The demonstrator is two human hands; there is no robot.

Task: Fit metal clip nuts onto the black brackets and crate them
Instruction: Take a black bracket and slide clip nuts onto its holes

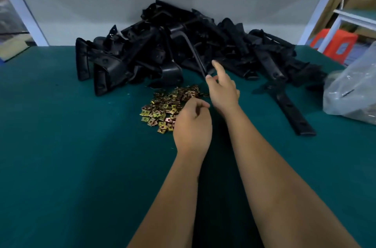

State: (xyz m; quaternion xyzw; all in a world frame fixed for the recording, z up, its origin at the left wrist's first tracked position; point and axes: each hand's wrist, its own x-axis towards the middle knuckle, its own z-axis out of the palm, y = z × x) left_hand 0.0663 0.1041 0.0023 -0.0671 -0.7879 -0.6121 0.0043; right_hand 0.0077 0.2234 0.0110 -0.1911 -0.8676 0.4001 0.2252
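Right hand (222, 89) is pinching the near end of one black bracket (198, 58) between thumb and curled fingers, index finger sticking up clear of it. That L-shaped bracket's far end sits in the bracket pile (183, 44) at the back of the green mat (61, 146). Left hand (192, 125) hovers over the near edge of the clip nut heap (164, 107), fingers curled in with tips together; can't tell if a nut is already between them.

My read: this is the pick-and-mate step. To do it well, lift the bracket fully free of the pile before fitting, so nothing snags. Take a single nut, open side facing the bracket edge, slide it on square until its hole lines up. One loose bracket (291, 111) lies on the right, near a plastic bag (352, 89). No crate in view.
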